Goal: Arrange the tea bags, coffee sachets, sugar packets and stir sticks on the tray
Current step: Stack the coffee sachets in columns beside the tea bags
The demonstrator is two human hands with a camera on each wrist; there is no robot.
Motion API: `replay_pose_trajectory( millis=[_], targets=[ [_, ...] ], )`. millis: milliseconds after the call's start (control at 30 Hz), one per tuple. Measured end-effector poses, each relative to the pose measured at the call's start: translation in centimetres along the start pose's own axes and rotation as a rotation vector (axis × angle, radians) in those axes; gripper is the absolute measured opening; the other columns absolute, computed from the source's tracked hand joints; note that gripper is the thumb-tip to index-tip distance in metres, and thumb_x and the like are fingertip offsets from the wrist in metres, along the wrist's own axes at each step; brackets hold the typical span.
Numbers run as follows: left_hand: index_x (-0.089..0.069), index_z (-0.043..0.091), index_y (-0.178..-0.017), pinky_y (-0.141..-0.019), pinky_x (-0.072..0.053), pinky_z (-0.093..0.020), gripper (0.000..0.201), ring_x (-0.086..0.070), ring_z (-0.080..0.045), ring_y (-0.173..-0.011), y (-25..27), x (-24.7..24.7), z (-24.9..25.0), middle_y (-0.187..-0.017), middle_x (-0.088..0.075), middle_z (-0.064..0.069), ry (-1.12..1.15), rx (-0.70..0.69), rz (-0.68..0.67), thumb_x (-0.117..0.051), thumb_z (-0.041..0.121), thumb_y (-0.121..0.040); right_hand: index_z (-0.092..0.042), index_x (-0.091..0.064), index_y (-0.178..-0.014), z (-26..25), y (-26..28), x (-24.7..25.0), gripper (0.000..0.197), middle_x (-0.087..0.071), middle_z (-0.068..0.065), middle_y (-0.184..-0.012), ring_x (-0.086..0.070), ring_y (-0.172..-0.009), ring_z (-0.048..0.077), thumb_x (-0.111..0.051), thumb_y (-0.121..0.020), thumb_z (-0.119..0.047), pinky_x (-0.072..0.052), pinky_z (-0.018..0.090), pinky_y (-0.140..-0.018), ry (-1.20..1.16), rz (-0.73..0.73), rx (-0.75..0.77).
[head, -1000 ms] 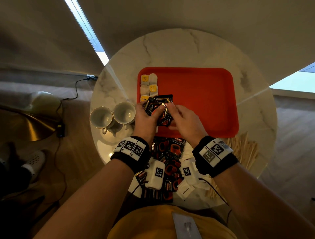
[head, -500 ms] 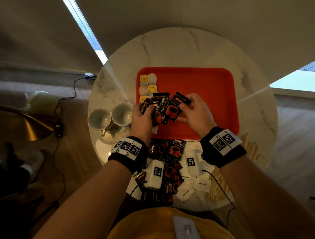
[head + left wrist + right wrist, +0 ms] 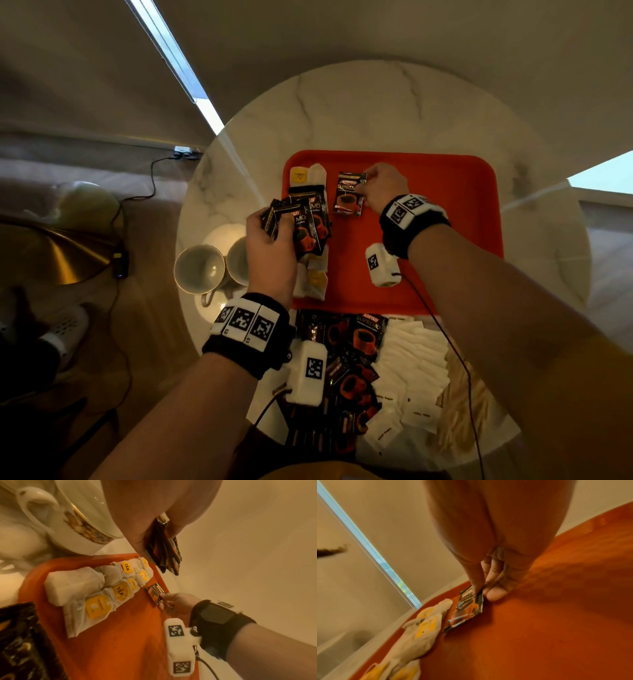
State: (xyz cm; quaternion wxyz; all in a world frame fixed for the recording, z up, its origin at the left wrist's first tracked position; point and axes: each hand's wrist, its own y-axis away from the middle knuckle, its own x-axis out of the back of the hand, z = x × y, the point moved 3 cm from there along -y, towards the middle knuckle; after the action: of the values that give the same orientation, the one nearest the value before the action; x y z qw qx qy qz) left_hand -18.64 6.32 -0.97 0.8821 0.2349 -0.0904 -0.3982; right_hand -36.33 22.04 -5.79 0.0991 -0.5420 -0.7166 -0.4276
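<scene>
Right hand (image 3: 383, 186) pinches one glossy foil coffee sachet (image 3: 349, 193) flat on the textured orange plastic tray (image 3: 455, 219) beside crumpled paper tea bags (image 3: 96, 595); left hand (image 3: 270, 253) grips a fanned sachet bundle (image 3: 303, 222) above the tray's left edge.

Likely a hotel room or a home sitting area; cannot tell which. Small round white marble-look worktop (image 3: 359, 113) close against a plain beige wall. Just left of the left grip (image 3: 270, 250): two white china teacups with gold rims (image 3: 202, 269). Under both grips: flat orange plastic tray (image 3: 445, 205) laid out as a hot-drinks set. Floor to the left is wood, with a black power cable (image 3: 137, 195) running to a wall socket (image 3: 186, 152). Beside it a brass dome-shaped lamp base (image 3: 51, 253). A narrow strip of daylight (image 3: 178, 68) shows at a blind's edge on the far left.
</scene>
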Motion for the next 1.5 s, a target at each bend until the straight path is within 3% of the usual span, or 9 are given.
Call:
replay_pose_trajectory(
  millis=[200,333,433,667,900,1000,1133,1267,1500],
  targets=[
    [-0.051,0.016,-0.126,-0.082,-0.061,-0.028,0.025,-0.074,-0.011,-0.095,-1.2,-0.1,0.2,-0.112,-0.071,-0.002,-0.017,-0.036,0.021,-0.058,0.020,-0.103,-0.018,-0.051,-0.136,-1.7,-0.8,-0.7,0.057,-0.050,0.008,-0.135,-0.058,-0.115,0.023,-0.077,-0.086,-0.028,-0.052,0.039,-0.096,0.150,0.121,0.176],
    [-0.052,0.015,-0.126,-0.080,-0.060,-0.024,0.025,-0.073,-0.010,-0.096,-1.7,-0.6,0.1,-0.112,-0.071,-0.001,-0.022,-0.053,0.037,-0.059,0.020,-0.102,-0.026,-0.053,-0.140,-0.7,0.8,-2.2,0.052,-0.045,0.007,-0.134,-0.049,-0.123,0.026,-0.071,-0.091,-0.026,-0.046,0.039,-0.105,0.319,0.022,0.358],
    [-0.054,0.018,-0.123,-0.089,-0.060,-0.036,0.023,-0.073,-0.014,-0.100,-2.0,-1.0,-0.1,-0.111,-0.072,0.000,-0.033,-0.044,0.029,-0.060,0.023,-0.102,-0.026,-0.054,-0.141,0.3,0.9,-2.7,0.049,-0.046,0.007,-0.130,-0.046,-0.122,0.027,-0.066,-0.094,-0.033,-0.044,0.038,-0.104,0.402,0.025,0.371],
    [-0.054,0.022,-0.122,-0.094,-0.058,-0.052,0.028,-0.072,-0.022,-0.106,-2.0,-1.1,-0.4,-0.118,-0.071,-0.004,-0.040,-0.012,0.005,-0.063,0.031,-0.097,-0.025,-0.057,-0.139,-0.2,0.4,-2.5,0.048,-0.048,0.008,-0.127,-0.049,-0.117,0.028,-0.064,-0.094,-0.041,-0.043,0.038,-0.099,0.336,0.066,0.328],
    [-0.053,0.019,-0.124,-0.089,-0.060,-0.040,0.025,-0.072,-0.015,-0.101,-2.2,-1.9,0.0,-0.114,-0.070,-0.003,-0.030,-0.026,0.013,-0.061,0.025,-0.101,-0.024,-0.066,-0.104,-1.9,5.8,0.1,0.034,-0.066,-0.010,-0.093,-0.062,-0.082,0.004,-0.050,-0.099,-0.054,-0.053,0.028,-0.075,-0.078,0.087,0.345],
    [-0.052,0.011,-0.128,-0.083,-0.060,-0.031,0.031,-0.071,-0.017,-0.100,-2.0,-2.7,0.3,-0.113,-0.069,-0.005,-0.017,-0.036,0.001,-0.062,0.023,-0.101,-0.024,-0.065,-0.116,-2.5,8.8,-0.3,0.048,-0.066,-0.010,-0.095,-0.063,-0.083,0.003,-0.064,-0.087,-0.062,-0.054,0.021,-0.072,-0.181,-0.059,0.368],
    [-0.051,0.013,-0.129,-0.089,-0.061,-0.048,0.038,-0.072,-0.026,-0.106,-1.3,-3.5,0.6,-0.119,-0.069,-0.010,0.035,-0.010,-0.058,-0.067,0.027,-0.097,-0.024,-0.064,-0.128,-2.5,10.1,-0.4,0.046,-0.057,-0.007,-0.096,-0.052,-0.075,0.003,-0.075,-0.086,-0.039,-0.044,0.012,-0.068,-0.098,-0.004,0.442],
    [-0.052,0.014,-0.129,-0.093,-0.058,-0.055,0.044,-0.071,-0.027,-0.109,-0.8,-3.9,0.8,-0.121,-0.070,-0.010,0.057,0.016,-0.113,-0.069,0.037,-0.095,-0.024,-0.066,-0.123,-2.3,10.3,0.3,0.032,-0.066,-0.011,-0.087,-0.065,-0.076,0.000,-0.070,-0.093,-0.017,-0.052,0.015,-0.070,-0.320,-0.065,0.374],
    [-0.056,0.024,-0.116,-0.091,-0.059,-0.055,0.021,-0.072,-0.025,-0.106,-1.1,-3.4,0.5,-0.118,-0.070,-0.009,-0.007,-0.017,-0.104,-0.065,0.028,-0.099,-0.010,-0.062,-0.112,-1.3,9.3,2.0,0.012,-0.075,0.000,-0.099,-0.075,-0.085,0.011,-0.058,-0.101,-0.012,-0.061,0.027,-0.067,-0.570,-0.141,0.152]
  ],
)
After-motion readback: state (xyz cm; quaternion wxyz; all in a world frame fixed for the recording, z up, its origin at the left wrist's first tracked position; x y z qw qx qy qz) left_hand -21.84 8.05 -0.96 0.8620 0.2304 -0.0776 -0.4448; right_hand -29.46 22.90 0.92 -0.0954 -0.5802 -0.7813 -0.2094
